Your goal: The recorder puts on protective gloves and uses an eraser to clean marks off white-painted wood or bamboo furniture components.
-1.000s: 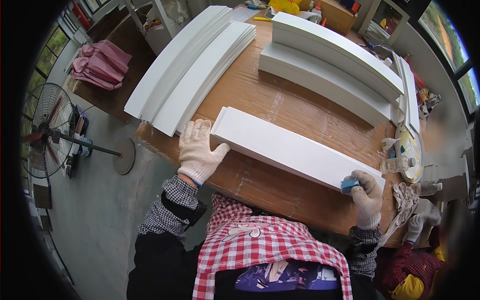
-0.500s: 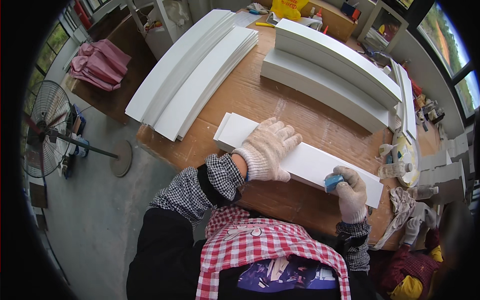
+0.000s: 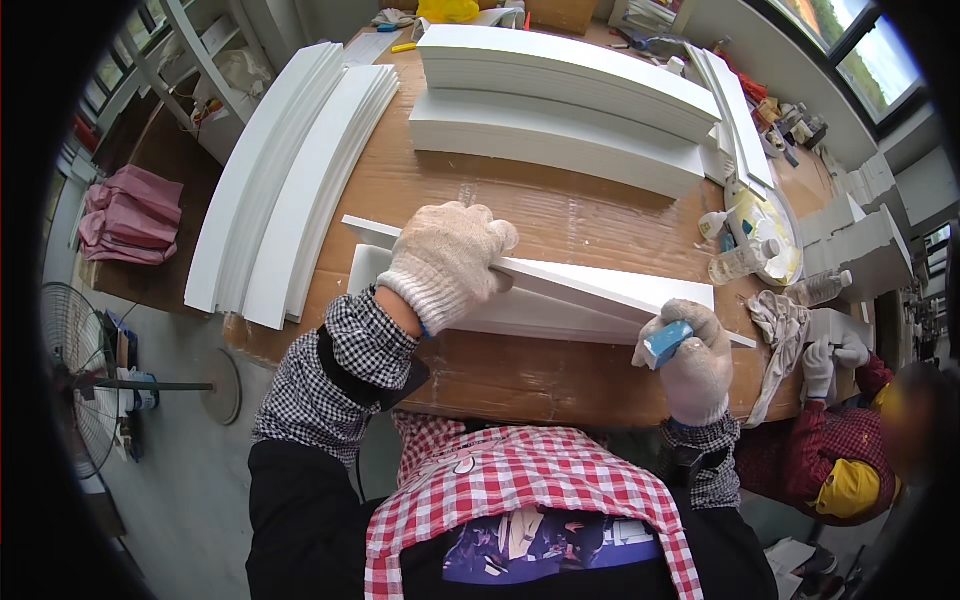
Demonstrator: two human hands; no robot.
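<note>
My left hand (image 3: 448,258), in a white knitted work glove, is closed around a long white board (image 3: 590,290). That board is tipped up on its edge, its narrow side facing upward. Under it another white board (image 3: 660,286) lies flat on the cardboard-covered table (image 3: 500,385). My right hand (image 3: 698,368), gloved as well, grips a small blue block (image 3: 668,343) between thumb and fingers. It is close to the right end of the tilted board; whether it touches the board I cannot tell.
Stacks of white boards stand at the far side (image 3: 560,125) and left (image 3: 310,190). To the right are a plastic bottle (image 3: 745,262), a yellow-smeared tray (image 3: 770,225) and a rag (image 3: 778,325). A co-worker's gloved hands (image 3: 835,362) are at the right. A fan (image 3: 85,380) stands left.
The upper board, flat under my left palm before, is now tipped on edge, with a board showing beneath. My left hand has closed round it. The view has shifted right.
</note>
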